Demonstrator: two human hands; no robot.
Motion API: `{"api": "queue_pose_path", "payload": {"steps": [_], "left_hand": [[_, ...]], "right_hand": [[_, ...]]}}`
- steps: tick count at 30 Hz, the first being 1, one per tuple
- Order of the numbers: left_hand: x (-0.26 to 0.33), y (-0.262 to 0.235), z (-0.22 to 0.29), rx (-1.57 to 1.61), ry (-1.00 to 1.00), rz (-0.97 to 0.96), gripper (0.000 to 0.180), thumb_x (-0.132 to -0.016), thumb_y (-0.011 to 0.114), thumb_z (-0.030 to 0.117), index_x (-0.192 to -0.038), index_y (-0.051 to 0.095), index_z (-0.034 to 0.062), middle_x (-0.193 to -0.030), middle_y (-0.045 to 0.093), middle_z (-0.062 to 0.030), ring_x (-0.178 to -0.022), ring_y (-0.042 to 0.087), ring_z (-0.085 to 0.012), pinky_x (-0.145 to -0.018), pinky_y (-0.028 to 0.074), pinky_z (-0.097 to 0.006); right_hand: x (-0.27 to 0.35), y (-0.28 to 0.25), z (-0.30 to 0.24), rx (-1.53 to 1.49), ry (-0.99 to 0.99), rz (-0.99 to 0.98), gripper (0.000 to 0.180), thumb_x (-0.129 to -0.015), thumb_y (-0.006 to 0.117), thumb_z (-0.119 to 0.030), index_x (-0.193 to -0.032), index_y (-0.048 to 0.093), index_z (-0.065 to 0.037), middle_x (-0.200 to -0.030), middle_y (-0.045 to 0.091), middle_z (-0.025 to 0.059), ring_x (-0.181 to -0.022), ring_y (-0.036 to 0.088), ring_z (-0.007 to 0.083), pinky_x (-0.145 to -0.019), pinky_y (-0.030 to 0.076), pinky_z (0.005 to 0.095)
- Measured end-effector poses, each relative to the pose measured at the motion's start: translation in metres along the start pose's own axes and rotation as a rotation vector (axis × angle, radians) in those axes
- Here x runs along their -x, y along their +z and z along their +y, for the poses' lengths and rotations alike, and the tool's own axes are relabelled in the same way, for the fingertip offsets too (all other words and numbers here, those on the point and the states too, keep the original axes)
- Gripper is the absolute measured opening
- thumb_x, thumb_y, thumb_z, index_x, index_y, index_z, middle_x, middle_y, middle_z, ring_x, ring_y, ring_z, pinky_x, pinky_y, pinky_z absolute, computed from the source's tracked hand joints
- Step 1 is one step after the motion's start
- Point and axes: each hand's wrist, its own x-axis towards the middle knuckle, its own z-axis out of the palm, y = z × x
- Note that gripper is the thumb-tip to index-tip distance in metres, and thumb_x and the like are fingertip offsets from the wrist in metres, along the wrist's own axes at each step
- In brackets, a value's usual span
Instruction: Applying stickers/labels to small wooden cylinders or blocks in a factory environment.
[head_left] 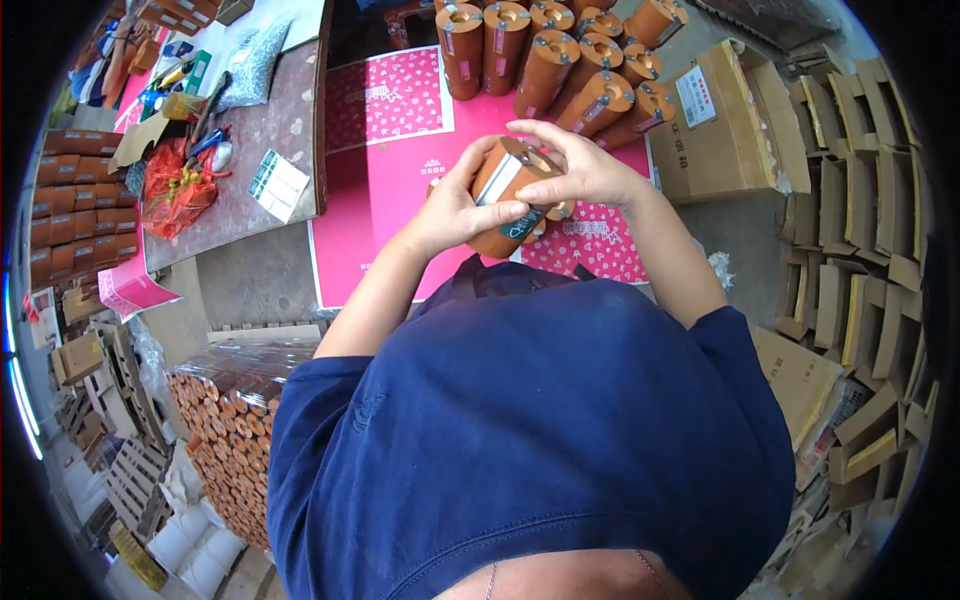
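Observation:
Both of my hands hold a brown wooden cylinder [487, 243] in front of my chest, over the pink sheet [390, 230]. It has a round hole in its top end, a white strip down its side and a dark green label lower down. My left hand [455, 208] wraps its left side, thumb across the front. My right hand [590, 172] grips the upper right, with the thumb near the white strip and the fingers behind. Partly hidden behind it are pale round pieces [562, 210]. Several similar brown cylinders [550, 70] stand grouped at the back of the sheet.
To the left, a worn table [275, 130] bears a red plastic bag [178, 190], a printed card [278, 185] and a clear bag of small pieces [255, 65]. A cardboard box [715, 150] stands right. Wrapped cylinders [230, 430] are stacked at lower left; cardboard pieces [860, 200] line the far right.

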Motion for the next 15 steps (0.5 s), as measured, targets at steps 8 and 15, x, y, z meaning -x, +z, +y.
{"api": "queue_pose_path", "payload": {"steps": [8, 15], "left_hand": [[0.011, -0.052, -0.071, -0.049, -0.386, 0.459, 0.066, -0.077, 0.061, 0.036, -0.126, 0.031, 0.0047, -0.117, 0.044, -0.0210, -0.104, 0.048, -0.0242, -0.083, 0.042, -0.033], [0.053, -0.077, -0.119, -0.063, -0.779, 0.551, 0.052, -0.079, 0.060, 0.028, -0.119, 0.038, 0.0034, -0.094, 0.055, -0.0083, -0.069, 0.055, -0.0121, -0.059, 0.043, -0.026]], "right_hand": [[0.031, -0.005, 0.104, 0.715, 0.297, 0.516, 0.087, -0.051, 0.073, -0.033, -0.122, 0.033, 0.000, -0.111, 0.040, 0.0203, -0.105, 0.042, 0.0347, -0.090, 0.037, 0.0383], [0.053, 0.026, 0.225, 0.764, 0.753, 0.545, 0.088, -0.051, 0.076, -0.025, -0.122, 0.029, -0.004, -0.115, 0.036, 0.0189, -0.104, 0.043, 0.0360, -0.088, 0.040, 0.0405]]}}
